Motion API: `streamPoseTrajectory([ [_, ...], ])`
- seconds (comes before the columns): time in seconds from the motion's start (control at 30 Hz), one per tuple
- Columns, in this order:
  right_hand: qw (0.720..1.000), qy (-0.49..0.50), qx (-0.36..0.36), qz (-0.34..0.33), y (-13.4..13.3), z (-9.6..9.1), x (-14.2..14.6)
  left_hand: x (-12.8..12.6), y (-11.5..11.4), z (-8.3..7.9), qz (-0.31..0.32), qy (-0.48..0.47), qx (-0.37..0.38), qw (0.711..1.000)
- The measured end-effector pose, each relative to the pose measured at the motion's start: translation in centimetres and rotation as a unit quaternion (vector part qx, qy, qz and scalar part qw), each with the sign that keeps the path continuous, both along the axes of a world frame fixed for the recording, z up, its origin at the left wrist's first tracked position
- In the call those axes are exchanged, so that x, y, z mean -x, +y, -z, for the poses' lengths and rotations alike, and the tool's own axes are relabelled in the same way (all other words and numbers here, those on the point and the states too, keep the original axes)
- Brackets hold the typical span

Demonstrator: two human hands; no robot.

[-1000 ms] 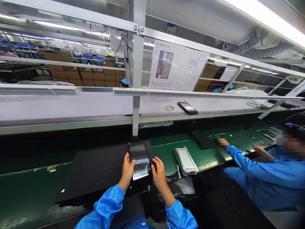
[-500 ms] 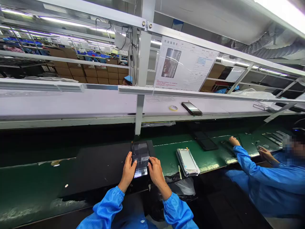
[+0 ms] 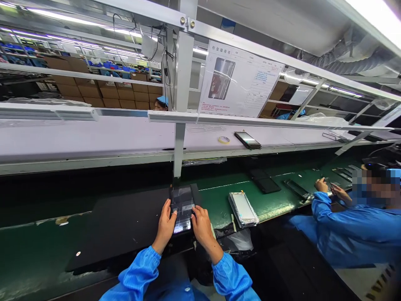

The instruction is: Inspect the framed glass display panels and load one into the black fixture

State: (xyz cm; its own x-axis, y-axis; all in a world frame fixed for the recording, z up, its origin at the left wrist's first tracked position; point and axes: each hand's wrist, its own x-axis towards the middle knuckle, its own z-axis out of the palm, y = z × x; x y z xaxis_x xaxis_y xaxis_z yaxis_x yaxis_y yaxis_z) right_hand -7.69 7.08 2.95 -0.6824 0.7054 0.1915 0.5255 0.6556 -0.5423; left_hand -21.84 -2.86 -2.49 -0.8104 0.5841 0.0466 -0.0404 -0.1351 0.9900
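Glossy green bench (image 3: 216, 197), lower frame: glassy black rectangular panel (image 3: 182, 207), gripped at opposite edges by left hand (image 3: 165, 225), right hand (image 3: 203, 225); light, even pressure advisable.

Glossy, glass-like panel (image 3: 182, 199) — matt board (image 3: 125, 221) — shiny green bench top (image 3: 277, 211), satiny cloth sleeves (image 3: 140, 269).

Right of the white post (image 3: 184, 62), an overhead lamp (image 3: 377, 12) burned out to white; to the post's left, thinner ceiling tubes (image 3: 67, 17) glowed. Below the post, glare streaked the dark panel (image 3: 182, 228). Left of its foot, deep shadow lay under the shelf (image 3: 94, 138). Far right of it, coarse pixelation masked part of a co-worker (image 3: 360, 234).
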Motion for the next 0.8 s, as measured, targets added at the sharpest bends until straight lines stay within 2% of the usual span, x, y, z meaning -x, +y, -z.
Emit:
streamPoseTrajectory([
  [0.13, 0.998, 0.049, 0.023, -0.031, 0.9, 0.7, -1.7, -0.1, -1.2, -0.5, 0.01, -0.02, 0.012, 1.0],
  [0.2, 0.996, 0.084, 0.029, -0.025, 2.4, 1.7, -3.8, -0.7, -2.5, -1.6, 0.001, -0.003, 0.026, 1.0],
  [0.27, 0.997, 0.074, 0.028, 0.01, 4.6, 3.3, -6.7, -1.9, -4.3, -3.2, -0.018, 0.046, 0.046, 0.998],
  [0.33, 0.998, -0.02, 0.027, 0.061, 7.5, 5.1, -10.3, -3.5, -6.3, -5.1, -0.027, 0.085, 0.069, 0.994],
  [0.43, 0.97, -0.19, 0.039, 0.145, 12.5, 7.8, -15.7, -6.4, -8.7, -6.5, -0.024, 0.104, 0.087, 0.99],
  [0.5, 0.95, -0.244, 0.05, 0.189, 15.7, 9.3, -18.5, -8.4, -9.4, -5.9, 0.015, 0.116, 0.104, 0.988],
  [0.6, 0.934, -0.287, 0.052, 0.208, 20.2, 11.3, -21.2, -11.8, -8.5, -3.4, 0.092, 0.094, 0.127, 0.983],
  [0.7, 0.93, -0.321, 0.04, 0.177, 23.7, 13.2, -21.9, -15.9, -5.7, -0.6, 0.13, 0.022, 0.152, 0.98],
  [0.8, 0.929, -0.347, 0.03, 0.129, 25.8, 14.9, -21.8, -20.5, -2.3, 1.2, 0.143, -0.052, 0.161, 0.975],
])
